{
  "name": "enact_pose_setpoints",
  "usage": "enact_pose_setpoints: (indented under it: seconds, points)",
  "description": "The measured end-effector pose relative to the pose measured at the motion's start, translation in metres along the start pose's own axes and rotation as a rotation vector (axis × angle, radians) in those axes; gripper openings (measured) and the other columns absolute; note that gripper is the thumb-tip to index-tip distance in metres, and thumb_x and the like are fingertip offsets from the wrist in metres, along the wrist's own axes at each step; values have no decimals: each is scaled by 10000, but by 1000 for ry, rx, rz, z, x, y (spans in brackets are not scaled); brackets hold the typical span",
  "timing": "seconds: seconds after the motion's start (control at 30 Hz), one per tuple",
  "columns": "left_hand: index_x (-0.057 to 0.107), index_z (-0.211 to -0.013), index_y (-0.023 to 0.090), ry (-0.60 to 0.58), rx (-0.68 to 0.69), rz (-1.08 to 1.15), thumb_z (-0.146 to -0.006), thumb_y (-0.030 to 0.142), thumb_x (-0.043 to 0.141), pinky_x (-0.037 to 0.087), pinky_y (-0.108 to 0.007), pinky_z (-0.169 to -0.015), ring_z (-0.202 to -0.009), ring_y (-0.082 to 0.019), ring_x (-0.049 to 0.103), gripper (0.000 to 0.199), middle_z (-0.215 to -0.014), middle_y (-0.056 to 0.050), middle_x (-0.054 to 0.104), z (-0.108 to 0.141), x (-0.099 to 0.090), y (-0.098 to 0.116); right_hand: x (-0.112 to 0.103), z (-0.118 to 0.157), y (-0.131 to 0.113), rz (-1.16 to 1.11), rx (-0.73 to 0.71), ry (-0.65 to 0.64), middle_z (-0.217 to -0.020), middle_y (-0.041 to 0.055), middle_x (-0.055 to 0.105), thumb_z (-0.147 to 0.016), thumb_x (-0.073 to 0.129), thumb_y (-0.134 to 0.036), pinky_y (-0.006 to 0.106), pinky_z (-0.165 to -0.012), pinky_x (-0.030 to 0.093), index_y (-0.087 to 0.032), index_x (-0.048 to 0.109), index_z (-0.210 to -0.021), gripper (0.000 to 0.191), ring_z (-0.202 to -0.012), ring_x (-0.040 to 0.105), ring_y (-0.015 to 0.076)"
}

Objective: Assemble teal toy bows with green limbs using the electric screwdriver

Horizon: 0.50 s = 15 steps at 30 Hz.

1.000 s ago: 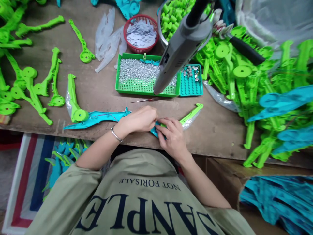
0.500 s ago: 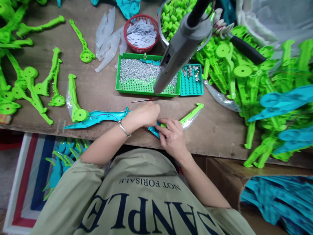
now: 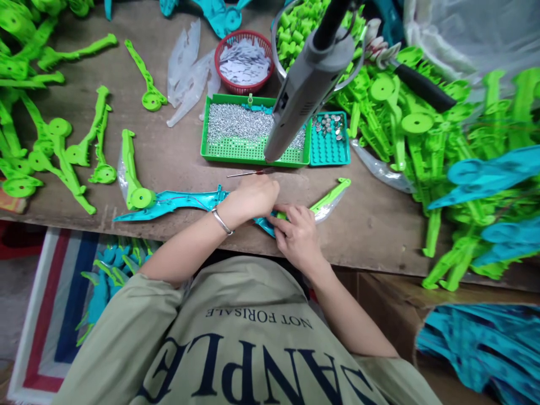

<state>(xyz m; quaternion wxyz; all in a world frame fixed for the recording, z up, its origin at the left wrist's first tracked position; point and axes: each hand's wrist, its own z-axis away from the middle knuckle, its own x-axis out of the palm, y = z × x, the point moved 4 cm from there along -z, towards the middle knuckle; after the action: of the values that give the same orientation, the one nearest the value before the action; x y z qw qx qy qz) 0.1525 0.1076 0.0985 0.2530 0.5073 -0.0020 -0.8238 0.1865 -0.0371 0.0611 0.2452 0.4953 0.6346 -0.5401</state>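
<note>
A long blue plastic shell (image 3: 179, 201) lies along the table's front edge, with a thin dark red wire inside it. At its left end sits a green plastic arm (image 3: 135, 183) with a clear plastic piece. My left hand (image 3: 256, 196), a bracelet on its wrist, is curled closed over the shell's right part; what its fingers hold is hidden. Beside it, my right hand (image 3: 297, 228) presses its fingers and thumb onto a second green plastic arm (image 3: 331, 194) where it meets blue plastic (image 3: 265, 226). A thin screwdriver-like tool (image 3: 242, 174) lies just beyond my left hand.
Beyond my hands stand a green tray (image 3: 257, 162) of small metal screws and a blue tray (image 3: 329, 159) of round metal pieces. A grey tool (image 3: 291, 95) hangs over the green tray. Green parts are heaped left and right (image 3: 405, 124). A red basket (image 3: 217, 62) holds white pieces.
The view has shifted slightly, moving things at the left a little rightward. My left fist and wrist have moved slightly right. My right hand stays in place on the green arm.
</note>
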Motion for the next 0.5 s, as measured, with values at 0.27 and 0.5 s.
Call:
enact_pose_setpoints:
  seconds: [0.27,0.5]
  points:
    - [743,-976,162,-10,69,100,-878,197,642,522,-371,-793,-937,-303,722,145,-880,-128,752,2,21,5,-13,19,7,-77,0,-7,-1127,82,736,-925,572,-82,437,-911,462,-231,690,-1049,226,-1053,618,257]
    - [678,-927,174,299,146,430,-976,230,585,468,-326,-738,-826,-218,665,119,-884,-64,723,14,18,-14,-18,18,11,100,-31,-189,-1194,102,688,-895,557,-77,407,-808,427,-232,687,-1100,288,-947,566,262]
